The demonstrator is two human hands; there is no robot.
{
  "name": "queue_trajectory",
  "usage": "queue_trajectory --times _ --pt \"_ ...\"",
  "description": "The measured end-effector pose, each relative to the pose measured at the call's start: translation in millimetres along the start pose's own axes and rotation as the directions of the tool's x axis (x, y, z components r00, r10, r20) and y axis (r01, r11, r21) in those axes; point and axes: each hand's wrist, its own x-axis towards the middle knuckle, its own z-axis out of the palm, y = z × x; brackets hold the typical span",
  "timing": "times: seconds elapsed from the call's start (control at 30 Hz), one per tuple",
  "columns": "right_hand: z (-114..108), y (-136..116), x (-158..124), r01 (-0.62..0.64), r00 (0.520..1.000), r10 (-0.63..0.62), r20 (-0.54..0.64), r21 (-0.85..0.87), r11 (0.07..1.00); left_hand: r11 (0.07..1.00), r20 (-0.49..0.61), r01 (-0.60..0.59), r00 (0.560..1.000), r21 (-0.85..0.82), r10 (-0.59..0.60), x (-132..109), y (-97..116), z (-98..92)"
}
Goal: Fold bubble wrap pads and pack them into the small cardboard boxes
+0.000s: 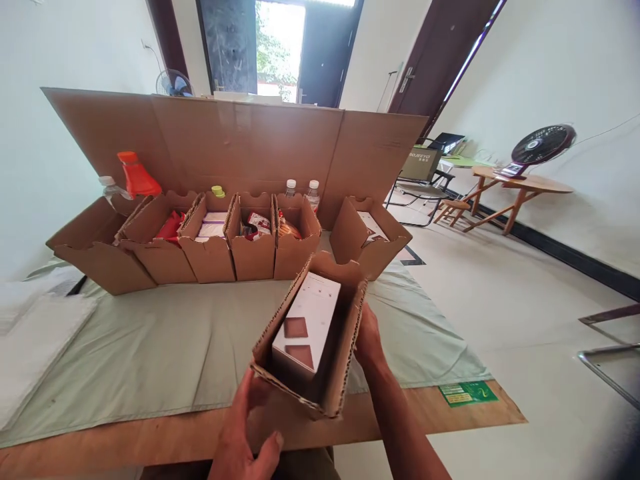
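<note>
An open-topped cardboard bin is tilted toward me above the front edge of the table. Inside it lies a white carton with brown squares printed on it. My right hand holds the bin's right side, its fingers partly hidden behind the wall. At the near left corner, my left hand supports the bin with its fingers against the cardboard, the thumb standing apart below. Both hands are bare.
A row of cardboard bins holds bottles and packets before a tall cardboard panel. Another bin with a white carton stands right. White plastic sheeting lies left on the green cloth. A fan sits on a side table.
</note>
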Motion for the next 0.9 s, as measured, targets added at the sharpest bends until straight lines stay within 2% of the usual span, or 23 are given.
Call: queue_trajectory --times 0.13,0.23,0.3,0.43,0.6,0.73,0.9 --pt "-17 5 -73 -0.11 0.982 0.094 -0.164 -0.089 0.99 0.999 -0.066 -0.029 0.997 -0.021 0.027 10 3 -24.0" --pt "-32 14 -116 -0.184 0.976 0.164 -0.143 -0.14 0.973 1.0 -0.071 -0.008 0.997 0.0 0.008 15 0 -31.5" --pt "-40 19 -129 -0.193 0.974 0.173 -0.147 -0.14 0.971 1.0 -0.057 0.004 0.998 0.02 -0.002 17 -2 -29.6" --pt "-42 19 -124 -0.176 0.977 0.149 -0.154 -0.176 0.969 0.996 -0.068 0.009 0.998 0.092 -0.003 19 1 -16.6" --pt "-24 10 -112 -0.137 0.989 0.127 -0.07 -0.179 0.974 0.993 -0.094 0.024 0.995 0.114 -0.013 24 5 -9.8" --pt "-7 4 -112 -0.1 0.995 0.096 -0.032 -0.157 0.983 0.994 -0.099 0.06 0.994 0.095 -0.05 42 7 -27.4" --pt "15 -2 -99 -0.042 0.999 0.045 0.011 -0.157 0.987 0.995 -0.146 0.01 0.989 0.104 0.005 72 16 -52.9"
